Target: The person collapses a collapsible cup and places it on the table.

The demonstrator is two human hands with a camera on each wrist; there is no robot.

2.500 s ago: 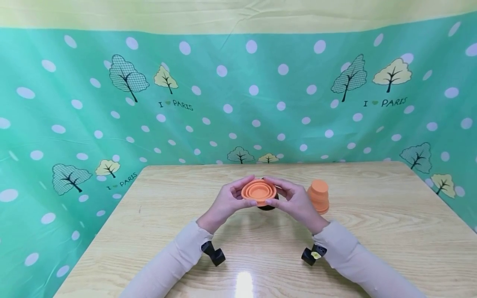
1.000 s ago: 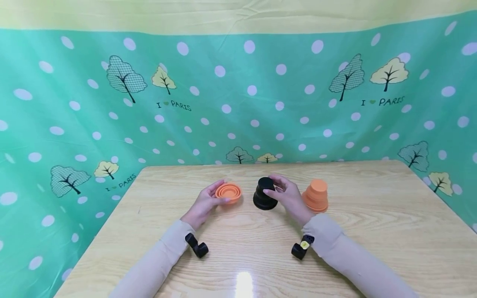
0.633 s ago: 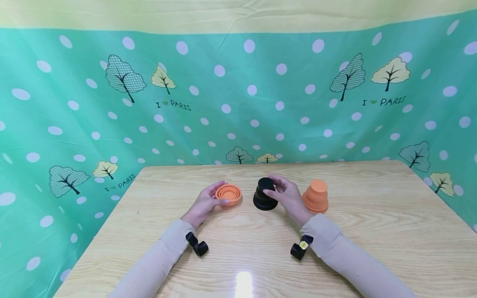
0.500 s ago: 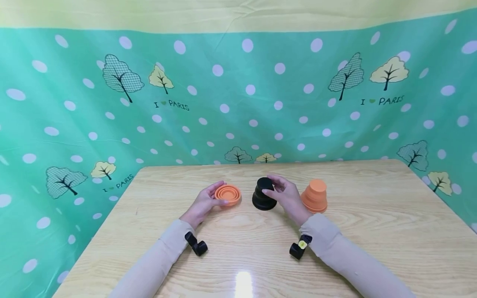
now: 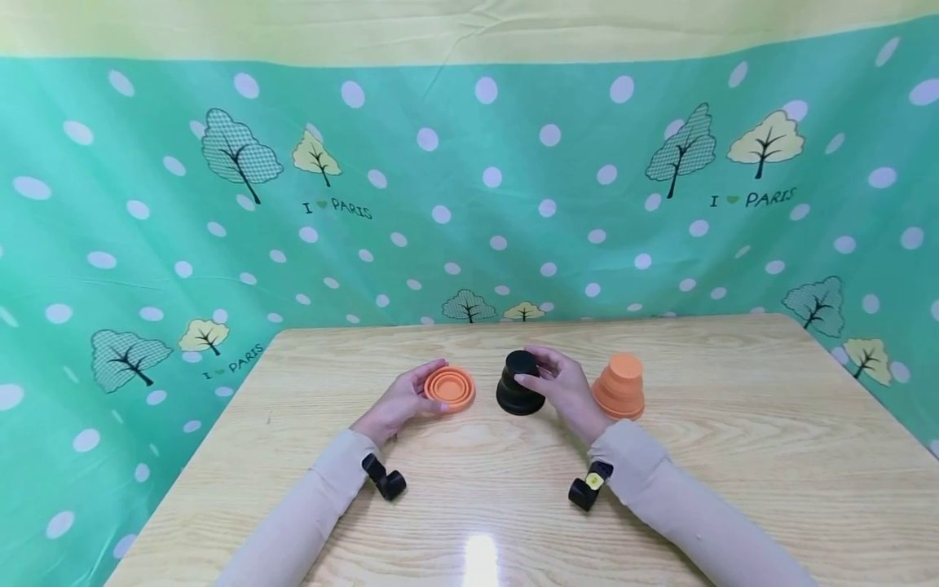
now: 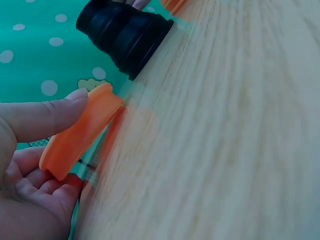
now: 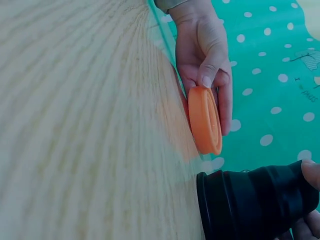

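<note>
My left hand [image 5: 399, 402] holds a flattened orange collapsible cup [image 5: 450, 389], its nested rings facing up. In the left wrist view the thumb lies on the rim of this orange cup [image 6: 82, 132] and the fingers are under it; it sits tilted, close over the wood. To its right, an extended black collapsible cup [image 5: 518, 391] stands upside down on the table. My right hand [image 5: 568, 391] grips that cup's narrow upper end, thumb in front and fingers behind. In the right wrist view the wide rim of the black cup [image 7: 250, 202] meets the tabletop.
An extended orange collapsible cup [image 5: 622, 390] stands upside down just right of my right hand. The wooden table [image 5: 734, 456] ends at the back against a green dotted curtain [image 5: 411, 187]. A small black camera is strapped to each wrist.
Both hands held the flattened orange cup in front of the black one. The left hand carried it left and lowered it, tilting it slightly lately. The right hand let go and took the black cup.
</note>
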